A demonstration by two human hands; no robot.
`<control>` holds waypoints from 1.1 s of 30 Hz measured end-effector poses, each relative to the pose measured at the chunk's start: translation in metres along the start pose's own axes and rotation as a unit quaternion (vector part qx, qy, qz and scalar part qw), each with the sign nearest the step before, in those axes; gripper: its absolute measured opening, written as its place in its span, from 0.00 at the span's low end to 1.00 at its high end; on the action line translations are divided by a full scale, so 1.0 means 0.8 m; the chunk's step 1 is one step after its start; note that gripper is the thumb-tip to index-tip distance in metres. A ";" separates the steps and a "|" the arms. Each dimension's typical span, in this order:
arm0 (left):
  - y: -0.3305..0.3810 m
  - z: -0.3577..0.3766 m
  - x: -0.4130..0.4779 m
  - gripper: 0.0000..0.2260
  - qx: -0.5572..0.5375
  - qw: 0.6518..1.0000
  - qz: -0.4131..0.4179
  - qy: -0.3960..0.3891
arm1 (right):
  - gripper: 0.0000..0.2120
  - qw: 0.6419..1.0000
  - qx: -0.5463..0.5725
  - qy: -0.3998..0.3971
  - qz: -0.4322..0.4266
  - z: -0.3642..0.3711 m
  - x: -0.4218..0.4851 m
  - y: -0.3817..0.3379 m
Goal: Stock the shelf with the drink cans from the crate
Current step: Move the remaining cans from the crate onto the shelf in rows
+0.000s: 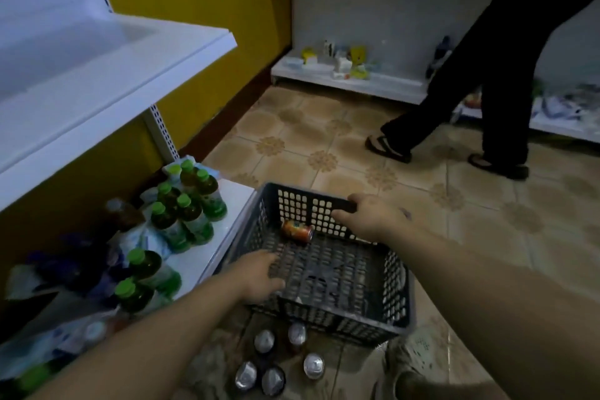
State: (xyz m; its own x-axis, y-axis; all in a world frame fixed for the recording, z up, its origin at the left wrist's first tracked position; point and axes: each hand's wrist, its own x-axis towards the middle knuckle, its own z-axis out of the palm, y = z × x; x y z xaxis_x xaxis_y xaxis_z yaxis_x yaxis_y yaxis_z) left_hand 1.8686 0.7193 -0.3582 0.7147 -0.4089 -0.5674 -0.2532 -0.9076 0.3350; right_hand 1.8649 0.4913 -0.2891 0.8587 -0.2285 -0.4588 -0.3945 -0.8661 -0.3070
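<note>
A dark grey perforated crate (394, 299) sits on the tiled floor beside the bottom shelf. One orange drink can (297, 230) lies on its side inside, near the far wall. My right hand (370, 214) grips the crate's far rim. My left hand (259, 276) holds the near left rim, fingers curled over the edge. Several drink cans (264, 341) stand upright on the floor just in front of the crate, silver tops up. The white bottom shelf (224, 237) lies to the left; an empty white shelf (107, 75) hangs above it.
Green-capped bottles (191, 208) and wrapped packs crowd the bottom shelf at left. Another person's legs in dark trousers (493, 91) stand on the floor at the far right. A low white shelf (350, 81) with small items runs along the back wall.
</note>
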 end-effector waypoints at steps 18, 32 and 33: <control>-0.202 0.161 0.219 0.46 -0.031 0.971 -0.096 0.216 | 0.34 0.966 0.104 -0.238 0.005 0.366 0.322 -0.044; -0.210 0.169 0.220 0.42 0.013 0.968 -0.059 0.243 | 0.29 0.922 0.330 -0.175 0.101 0.468 0.356 -0.072; -0.208 0.166 0.219 0.43 0.007 0.972 -0.073 0.223 | 0.26 0.922 0.341 -0.160 0.093 0.450 0.343 -0.070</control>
State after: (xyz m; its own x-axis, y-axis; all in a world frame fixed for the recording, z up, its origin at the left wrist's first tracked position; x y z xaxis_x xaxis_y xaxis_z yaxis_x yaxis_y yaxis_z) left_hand 1.9497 0.7863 -0.6131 0.9543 -0.1972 -0.2247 -0.1352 -0.9550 0.2639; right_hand 2.0047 0.6370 -0.6984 0.6580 -0.1082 -0.7452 -0.7331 -0.3185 -0.6010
